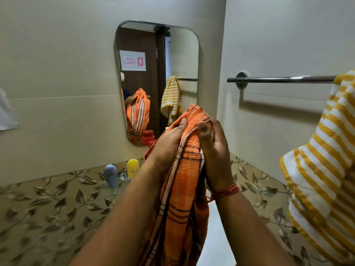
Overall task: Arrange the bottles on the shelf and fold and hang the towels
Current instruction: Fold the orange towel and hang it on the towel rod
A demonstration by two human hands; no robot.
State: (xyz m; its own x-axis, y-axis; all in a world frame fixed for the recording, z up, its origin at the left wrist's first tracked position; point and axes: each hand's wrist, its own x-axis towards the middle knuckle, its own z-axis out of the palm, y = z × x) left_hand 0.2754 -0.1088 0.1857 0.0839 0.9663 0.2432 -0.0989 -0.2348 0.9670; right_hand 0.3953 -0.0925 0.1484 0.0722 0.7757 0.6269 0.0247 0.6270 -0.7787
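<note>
Both hands, left hand (pixel 169 143) and right hand (pixel 213 150), grip a limp, light orange towel (pixel 184 189) at its bunched top edge; corners look the better hold.

bathroom: mirror (pixel 156 81), towel rail (pixel 280 79)

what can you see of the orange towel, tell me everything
The orange towel looks like thin woven cotton, with a ribbed weave, dark thin stripes and a pale band along one edge. It is bunched lengthwise, not folded flat, and hangs down between the forearms and out of the bottom of the view. The left hand holds it from the left side, the right hand from the right, thumbs near its top, both in a closed grip. Its reflection shows in the mirror.
</note>
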